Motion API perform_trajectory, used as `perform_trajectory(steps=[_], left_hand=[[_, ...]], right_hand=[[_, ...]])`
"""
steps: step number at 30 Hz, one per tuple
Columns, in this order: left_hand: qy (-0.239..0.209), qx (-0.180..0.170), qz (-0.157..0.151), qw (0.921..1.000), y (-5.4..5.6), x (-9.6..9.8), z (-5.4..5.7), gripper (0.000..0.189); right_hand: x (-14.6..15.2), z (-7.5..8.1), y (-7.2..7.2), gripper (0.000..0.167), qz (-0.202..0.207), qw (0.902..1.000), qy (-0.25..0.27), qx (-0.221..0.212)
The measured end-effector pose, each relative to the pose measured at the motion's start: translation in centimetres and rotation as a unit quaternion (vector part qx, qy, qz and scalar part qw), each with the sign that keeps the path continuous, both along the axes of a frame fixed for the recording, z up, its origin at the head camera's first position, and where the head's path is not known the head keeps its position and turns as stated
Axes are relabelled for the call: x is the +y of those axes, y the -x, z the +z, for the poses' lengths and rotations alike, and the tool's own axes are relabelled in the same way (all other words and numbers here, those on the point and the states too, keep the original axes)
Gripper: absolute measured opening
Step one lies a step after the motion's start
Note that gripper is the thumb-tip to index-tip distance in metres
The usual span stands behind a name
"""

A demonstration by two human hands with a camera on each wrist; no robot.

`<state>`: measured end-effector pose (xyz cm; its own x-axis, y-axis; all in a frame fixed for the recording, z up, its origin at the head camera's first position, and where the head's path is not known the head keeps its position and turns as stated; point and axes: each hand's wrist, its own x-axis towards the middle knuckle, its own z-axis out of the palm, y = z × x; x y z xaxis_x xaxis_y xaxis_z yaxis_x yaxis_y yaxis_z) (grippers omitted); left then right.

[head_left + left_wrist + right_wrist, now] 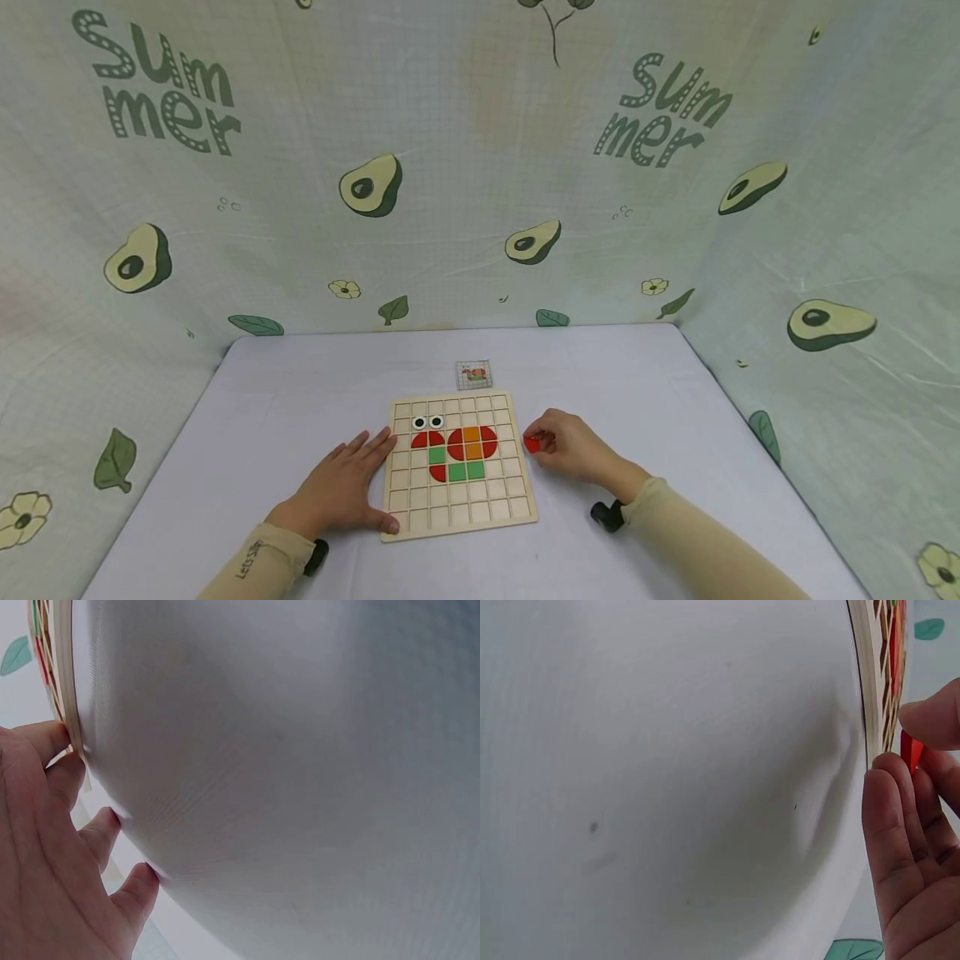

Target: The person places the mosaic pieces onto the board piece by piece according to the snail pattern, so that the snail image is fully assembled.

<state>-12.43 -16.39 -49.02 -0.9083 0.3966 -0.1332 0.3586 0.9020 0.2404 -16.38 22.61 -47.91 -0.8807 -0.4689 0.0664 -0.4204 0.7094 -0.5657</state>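
Note:
A wooden grid board [495,510] lies on the table, with red, green and orange pieces and two round eye pieces [427,422] set in its cells. My left hand [341,487] is spread at the board's left edge, thumb near the lower left corner and fingertips at the upper side. In the left wrist view its fingers [135,889] touch the edge and the tabletop. Just off the board's right edge, my right hand [573,450] pinches a red piece [532,444] between thumb and fingers; the right wrist view shows this red piece [910,751] edge-on.
A small picture card [474,375] with a coloured grid design lies just behind the board. White cloth covers the table [315,375]. A curtain [450,108] printed with avocados and leaves hangs behind and at both sides.

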Motion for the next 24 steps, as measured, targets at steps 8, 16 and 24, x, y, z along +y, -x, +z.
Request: perform_trajectory(steps=[8,16,24], left_hand=[[0.005,-0.003,0.003,1.0000,0.1,0.0,-0.1,0.131],[0.005,0.000,0.002,1.0000,0.1,0.0,-0.2,0.132],[0.004,0.001,0.001,1.0000,0.0,0.0,-0.1,0.131]], right_hand=[[-1.0,0.0,0.0,0.021,0.035,0.9992,0.021,-0.008],[-1.3,-0.1,-0.1,0.026,0.050,0.9983,0.028,-0.013],[-1.6,0.0,-0.3,0.027,0.068,0.9964,0.048,-0.011]])
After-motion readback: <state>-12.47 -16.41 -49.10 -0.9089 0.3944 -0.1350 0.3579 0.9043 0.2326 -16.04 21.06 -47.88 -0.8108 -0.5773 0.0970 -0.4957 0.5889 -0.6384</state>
